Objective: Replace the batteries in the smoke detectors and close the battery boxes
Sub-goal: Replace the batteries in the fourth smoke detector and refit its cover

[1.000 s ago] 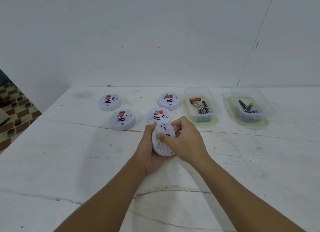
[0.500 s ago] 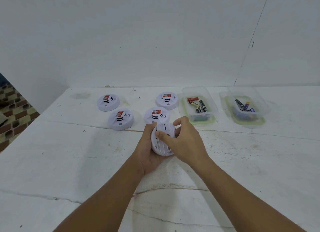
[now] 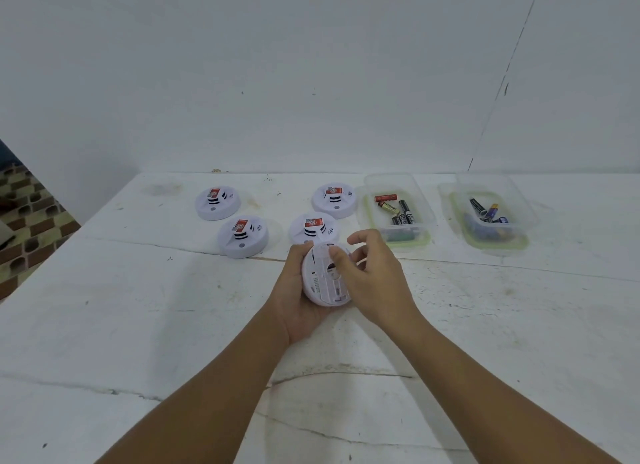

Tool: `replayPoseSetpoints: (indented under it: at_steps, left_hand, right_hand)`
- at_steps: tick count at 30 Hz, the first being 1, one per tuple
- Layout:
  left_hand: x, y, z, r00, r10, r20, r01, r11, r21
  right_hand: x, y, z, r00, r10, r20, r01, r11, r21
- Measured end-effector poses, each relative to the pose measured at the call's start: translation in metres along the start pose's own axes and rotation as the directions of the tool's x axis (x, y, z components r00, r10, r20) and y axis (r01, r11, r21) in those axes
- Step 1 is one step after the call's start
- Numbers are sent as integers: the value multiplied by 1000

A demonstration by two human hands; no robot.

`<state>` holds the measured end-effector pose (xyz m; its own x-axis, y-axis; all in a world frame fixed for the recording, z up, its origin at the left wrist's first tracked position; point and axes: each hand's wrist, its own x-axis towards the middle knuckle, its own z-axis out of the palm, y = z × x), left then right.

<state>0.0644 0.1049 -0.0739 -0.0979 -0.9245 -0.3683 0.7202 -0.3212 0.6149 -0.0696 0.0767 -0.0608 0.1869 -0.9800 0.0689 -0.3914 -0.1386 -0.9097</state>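
White table (image 3: 138,325) against a white wall — at frame centre the left hand (image 3: 294,301) grips a smoke detector (image 3: 323,278) back-side up, the right hand's (image 3: 374,276) thumb presses its back, remaining fingers loosely curled — battery tray (image 3: 420,205) lies upper right, nearer the right hand.

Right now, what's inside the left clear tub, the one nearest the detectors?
The left tub holds loose batteries: one red, one gold-and-black, a few black. Something green shows at its near end, blurred through the wall. Anything beneath the pile is hidden.
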Motion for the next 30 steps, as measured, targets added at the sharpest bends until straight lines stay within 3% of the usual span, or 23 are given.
replayPoseSetpoints:
  at_steps: [4, 9, 13, 18, 25, 30]
  left_hand:
    - [1, 7, 6, 999, 23, -49, -22, 999, 27]
    - [-1, 23, 11, 977, 197, -76, -175, 956, 236]
    - [-12, 26, 27, 932, 362, -10, -305, 800, 517]
    - [-22, 25, 30, 892, 449, 50, -352, 622, 700]
    - [-23, 24, 22, 904, 427, -9, -320, 691, 648]
    - [-25, 22, 21, 915, 401, -31, -310, 752, 581]
  right_hand:
    - [1, 1, -5, 998, -16, 56, 13, 999, 43]
    - [-3, -7, -10, 992, 92, 84, -113, 949, 294]
    - [-4, -12, -7, 988, 125, 89, -152, 888, 434]
    - [-7, -16, -8, 942, 168, 290, -315, 738, 597]
    - [-9, -10, -7, 917, 174, 360, -379, 663, 645]
    - [-12, -5, -8, 923, 96, 372, -287, 816, 502]
